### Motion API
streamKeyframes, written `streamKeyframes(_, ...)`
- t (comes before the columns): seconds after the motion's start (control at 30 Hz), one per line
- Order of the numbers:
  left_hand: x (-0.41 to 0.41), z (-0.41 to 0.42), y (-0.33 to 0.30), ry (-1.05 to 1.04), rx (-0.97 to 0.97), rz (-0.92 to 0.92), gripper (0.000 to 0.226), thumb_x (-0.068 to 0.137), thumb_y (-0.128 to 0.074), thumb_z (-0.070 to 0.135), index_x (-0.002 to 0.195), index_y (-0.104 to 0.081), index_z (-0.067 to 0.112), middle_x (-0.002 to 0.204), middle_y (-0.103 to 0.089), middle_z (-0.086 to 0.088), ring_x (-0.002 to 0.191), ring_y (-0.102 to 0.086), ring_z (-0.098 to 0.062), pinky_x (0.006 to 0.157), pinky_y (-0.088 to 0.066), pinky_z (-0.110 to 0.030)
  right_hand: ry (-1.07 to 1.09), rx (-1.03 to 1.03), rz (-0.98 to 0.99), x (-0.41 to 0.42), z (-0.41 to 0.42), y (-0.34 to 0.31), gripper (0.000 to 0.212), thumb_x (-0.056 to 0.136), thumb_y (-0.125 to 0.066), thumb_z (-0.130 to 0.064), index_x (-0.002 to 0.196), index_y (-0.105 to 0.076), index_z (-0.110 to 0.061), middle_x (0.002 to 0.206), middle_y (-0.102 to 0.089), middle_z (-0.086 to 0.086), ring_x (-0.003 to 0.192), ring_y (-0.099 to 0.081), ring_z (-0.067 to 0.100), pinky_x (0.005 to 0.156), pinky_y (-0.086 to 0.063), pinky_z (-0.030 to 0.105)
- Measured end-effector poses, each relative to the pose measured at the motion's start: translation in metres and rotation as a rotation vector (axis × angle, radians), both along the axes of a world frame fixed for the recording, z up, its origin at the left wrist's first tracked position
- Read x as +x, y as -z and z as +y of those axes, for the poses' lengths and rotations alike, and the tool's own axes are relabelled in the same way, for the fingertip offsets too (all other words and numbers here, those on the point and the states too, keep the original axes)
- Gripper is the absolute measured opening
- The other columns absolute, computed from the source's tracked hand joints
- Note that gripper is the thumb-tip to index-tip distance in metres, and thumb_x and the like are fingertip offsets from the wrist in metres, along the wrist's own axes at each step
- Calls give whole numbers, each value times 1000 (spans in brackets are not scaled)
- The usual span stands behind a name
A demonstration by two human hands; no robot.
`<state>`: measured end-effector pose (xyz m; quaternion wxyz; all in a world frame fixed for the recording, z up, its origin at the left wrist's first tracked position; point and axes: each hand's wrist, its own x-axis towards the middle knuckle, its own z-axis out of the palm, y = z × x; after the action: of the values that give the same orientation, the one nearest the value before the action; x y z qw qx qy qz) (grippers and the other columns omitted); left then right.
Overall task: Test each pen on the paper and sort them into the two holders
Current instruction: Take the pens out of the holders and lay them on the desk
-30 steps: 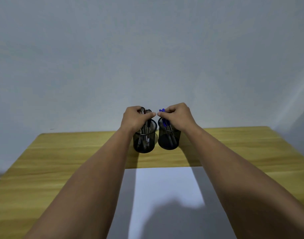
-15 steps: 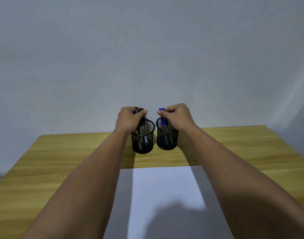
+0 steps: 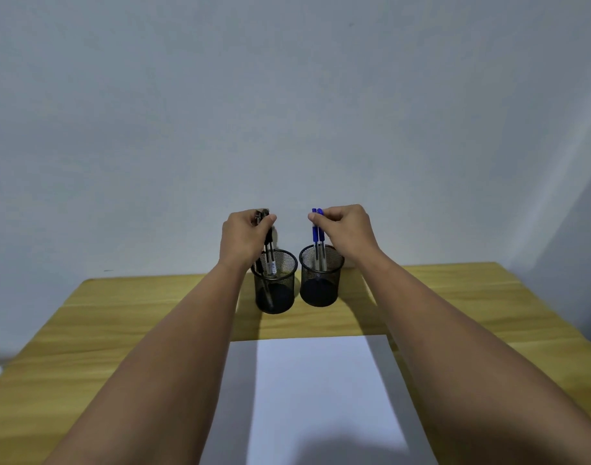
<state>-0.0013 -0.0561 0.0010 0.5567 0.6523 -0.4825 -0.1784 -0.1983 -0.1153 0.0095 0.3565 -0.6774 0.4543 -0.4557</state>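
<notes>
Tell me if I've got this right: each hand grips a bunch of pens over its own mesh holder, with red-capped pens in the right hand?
Not quite. In the head view the pens in the right hand have blue caps, not red. The rest holds: the left hand grips dark pens over the left holder, the right over the right holder.

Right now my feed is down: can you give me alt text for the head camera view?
Both hands grip pen bundles partly raised from two black mesh holders: the left hand holds black pens over the left holder, the right hand holds blue-capped pens over the right holder. A blank white paper sheet lies nearer on the wooden table.
</notes>
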Motion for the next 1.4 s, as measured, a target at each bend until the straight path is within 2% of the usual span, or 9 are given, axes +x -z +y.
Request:
streamKeyframes(0.13, -1, 7, -1, 30, 57, -9, 5, 89, -74, 32, 86, -76, 28, 89, -78, 1, 91, -74, -18, 90, -59, -40, 1, -19, -9, -4, 9, -9, 22, 95, -80, -30, 94, -85, -8, 93, -82, 7, 97, -75, 22, 73, -50, 17)
streamKeyframes(0.23, -4, 13, 4, 34, 109, -35, 21, 88, -75, 32, 104, -79, 18, 96, -77, 2, 95, -72, -17, 87, -56, -31, -2, -24, 0, -7, 13, -10, 22, 95, -80, -30, 95, -85, -8, 88, -79, 3, 88, -70, 16, 70, -49, 14)
streamKeyframes(0.4, -7, 17, 13, 37, 64, 34, 17, 95, -66, 25, 105, -74, 14, 87, -77, 1, 84, -75, -16, 88, -60, -40, -2, -15, 6, -8, 13, -5, 22, 95, -80, -30, 98, -85, -8, 82, -75, -6, 78, -66, 2, 69, -46, 12)
streamKeyframes(0.57, -13, 16, 14, 9, 26, -85, 24, 101, -56, 29, 116, -68, 16, 86, -75, 2, 79, -70, -8, 84, -57, -35, -3, -15, 9, -6, 11, 1, 22, 94, -81, -30, 99, -85, -9, 76, -72, -12, 66, -63, -8, 71, -45, 13)
streamKeyframes(0.73, -11, 14, 20, -74, 100, -323, 27, 94, -57, 52, 95, -65, 26, 83, -70, 7, 80, -67, -19, 71, -55, -37, -14, -20, 7, -3, 11, 8, 20, 94, -81, -31, 96, -85, -12, 87, -79, -4, 82, -70, 5, 79, -55, 22)
streamKeyframes(0.9, -8, 15, 25, -138, 137, -547, 35, 92, -60, 55, 86, -58, 21, 81, -65, 5, 78, -59, -24, 65, -41, -33, -14, -22, 23, -1, 8, 16, 21, 94, -81, -31, 100, -85, -11, 86, -77, -7, 80, -68, -4, 70, -49, 7)
streamKeyframes(1.0, -5, 11, 28, -152, 119, -541, 34, 90, -64, 51, 83, -57, 18, 79, -65, 2, 77, -61, -28, 63, -44, -34, -10, -25, 27, 0, 6, 20, 21, 94, -81, -30, 98, -85, -10, 84, -77, -6, 77, -67, -4, 63, -45, 2)
streamKeyframes(1.2, -1, 8, 25, -158, 48, -502, 32, 84, -71, 43, 81, -63, 12, 74, -67, -4, 74, -64, -31, 64, -54, -39, -9, -22, 32, 1, 7, 19, 17, 94, -81, -31, 93, -85, -15, 81, -77, -11, 77, -68, -3, 66, -49, 3)
streamKeyframes(1.4, 2, 9, 3, -178, -64, -485, 33, 84, -69, 44, 81, -62, 12, 71, -66, -4, 71, -62, -31, 63, -53, -38, -3, -53, 5, 2, 13, 7, 15, 94, -81, -30, 91, -85, -16, 80, -77, -10, 80, -71, 8, 80, -56, 23)
